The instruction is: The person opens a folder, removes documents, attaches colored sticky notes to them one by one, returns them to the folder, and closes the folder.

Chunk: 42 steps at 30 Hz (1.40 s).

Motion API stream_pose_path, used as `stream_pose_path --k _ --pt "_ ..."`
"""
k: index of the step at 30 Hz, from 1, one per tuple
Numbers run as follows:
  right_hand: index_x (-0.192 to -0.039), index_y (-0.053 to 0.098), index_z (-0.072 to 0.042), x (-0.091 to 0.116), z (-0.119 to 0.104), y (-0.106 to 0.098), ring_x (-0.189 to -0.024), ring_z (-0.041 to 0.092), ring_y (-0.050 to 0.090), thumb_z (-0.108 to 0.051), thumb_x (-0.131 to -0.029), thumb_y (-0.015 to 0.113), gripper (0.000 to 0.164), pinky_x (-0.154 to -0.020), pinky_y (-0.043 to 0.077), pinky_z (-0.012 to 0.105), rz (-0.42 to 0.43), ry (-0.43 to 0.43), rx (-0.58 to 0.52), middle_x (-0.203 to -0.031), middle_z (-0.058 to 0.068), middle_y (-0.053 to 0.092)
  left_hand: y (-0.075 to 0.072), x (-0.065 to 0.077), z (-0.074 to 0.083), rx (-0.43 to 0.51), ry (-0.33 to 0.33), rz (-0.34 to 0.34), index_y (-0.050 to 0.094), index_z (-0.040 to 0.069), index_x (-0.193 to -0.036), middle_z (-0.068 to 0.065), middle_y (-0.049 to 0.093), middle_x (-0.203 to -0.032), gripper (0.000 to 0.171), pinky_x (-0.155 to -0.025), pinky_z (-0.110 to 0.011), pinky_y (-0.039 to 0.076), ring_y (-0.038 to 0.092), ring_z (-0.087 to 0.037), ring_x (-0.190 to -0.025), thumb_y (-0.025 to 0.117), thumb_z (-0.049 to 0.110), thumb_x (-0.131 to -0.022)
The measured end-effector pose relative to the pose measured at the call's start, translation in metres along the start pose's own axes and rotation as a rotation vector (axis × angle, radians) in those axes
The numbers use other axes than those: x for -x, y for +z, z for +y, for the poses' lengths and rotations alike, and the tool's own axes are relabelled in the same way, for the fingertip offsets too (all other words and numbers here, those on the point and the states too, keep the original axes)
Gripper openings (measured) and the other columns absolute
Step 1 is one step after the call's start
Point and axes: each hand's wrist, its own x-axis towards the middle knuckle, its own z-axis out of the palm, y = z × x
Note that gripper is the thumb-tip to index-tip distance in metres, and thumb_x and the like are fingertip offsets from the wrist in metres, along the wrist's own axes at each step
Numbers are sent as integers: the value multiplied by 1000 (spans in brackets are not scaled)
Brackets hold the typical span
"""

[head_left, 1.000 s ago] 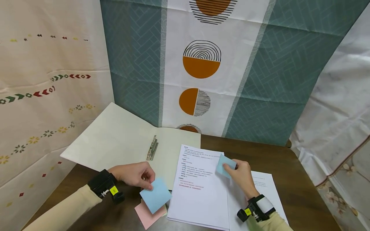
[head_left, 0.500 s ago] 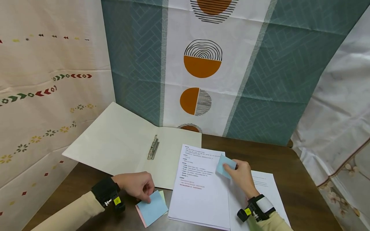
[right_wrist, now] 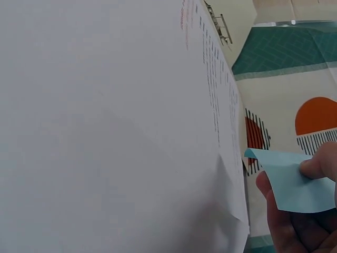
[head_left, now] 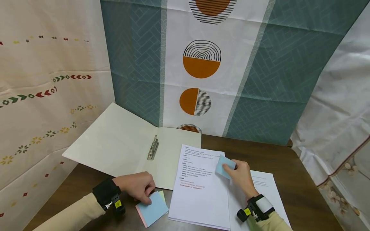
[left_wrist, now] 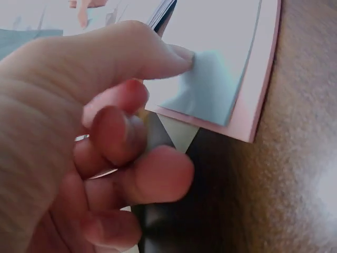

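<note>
In the head view my left hand (head_left: 136,187) is at the corner of a blue sticky note pad (head_left: 154,208), which lies over a pink pad (head_left: 141,216). A pale green one (head_left: 162,195) peeks out behind. The left wrist view has the thumb (left_wrist: 168,60) on top of the blue pad, the index fingertip at its edge and the other fingers curled below. My right hand (head_left: 242,176) pinches a light blue sticky note (right_wrist: 295,182), its far corner curling, above the top right of a printed paper stack (head_left: 199,199).
An open white folder (head_left: 115,141) with a metal clip (head_left: 153,148) lies behind the hands. Another printed sheet (head_left: 263,186) sits under the right forearm. Patterned cloths (head_left: 136,64) hang behind and beside the brown table (head_left: 292,192).
My left hand has lowered the blue pad onto the pink one, moving slightly down and toward me; over the last half second it barely moves. My right hand stays in place with its note.
</note>
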Motion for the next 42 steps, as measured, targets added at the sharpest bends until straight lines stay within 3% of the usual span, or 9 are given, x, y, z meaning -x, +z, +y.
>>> stream_pose_path --k 6,9,17,20,24,30,35,39,42 --pt "-75 63 -6 0 -1 -3 -73 19 48 -25 -91 73 27 -64 37 27 0 8 -3 -64 2 41 -1 0 -1 87 -24 5 55 9 -63 13 49 -51 39 -41 -20 41 50 2 -38 75 30 -89" --pt "-74 62 -6 0 -2 -5 -71 19 47 -25 -91 73 28 -62 35 27 -2 21 -17 -63 1 37 -4 -1 0 77 -11 34 57 12 -65 14 50 -54 35 -43 -20 42 51 2 -44 73 31 -90" --pt "-79 66 -6 -2 -1 -7 -75 20 49 -26 -91 73 25 -65 37 28 -7 52 -46 -65 1 41 -21 -5 8 -52 144 281 63 25 -72 12 56 -63 22 -57 -20 48 49 4 -62 75 22 -90" --pt "-77 64 -5 -2 0 -7 -75 20 49 -26 -91 73 26 -65 37 29 -9 46 -37 -65 2 42 -25 -6 9 -66 162 312 63 27 -73 12 57 -63 22 -58 -22 50 50 4 -62 74 21 -90" --pt "-75 62 -6 0 0 -8 -70 18 49 -25 -91 74 27 -61 36 26 12 8 -20 -63 1 42 -24 -11 10 -89 139 341 62 29 -71 14 54 -62 24 -58 -21 48 49 4 -62 73 28 -92" --pt "-83 73 -8 3 -6 -10 -55 9 45 -17 -87 76 10 -49 34 21 176 -241 149 -60 0 57 -25 -21 14 -145 44 464 60 29 -67 16 48 -58 28 -56 -19 43 48 1 -60 73 30 -91" --pt "-82 75 -6 4 -12 -13 -56 8 56 -7 -81 79 4 -51 46 21 268 -462 262 -68 2 71 -30 -33 16 -178 24 541 59 29 -66 16 48 -57 29 -54 -19 41 47 -1 -59 74 30 -91" --pt "-82 74 -4 4 -15 -16 -63 15 71 -1 -71 86 16 -57 58 27 322 -673 400 -76 7 75 -35 -43 20 -194 7 592 59 29 -66 15 48 -57 29 -54 -19 39 48 -2 -59 74 32 -90" --pt "-85 74 -1 5 -18 -18 -66 20 73 -1 -62 93 30 -59 60 32 352 -809 534 -78 9 73 -38 -49 24 -183 -9 612 60 28 -67 14 48 -58 27 -54 -19 39 49 -4 -59 75 33 -90"
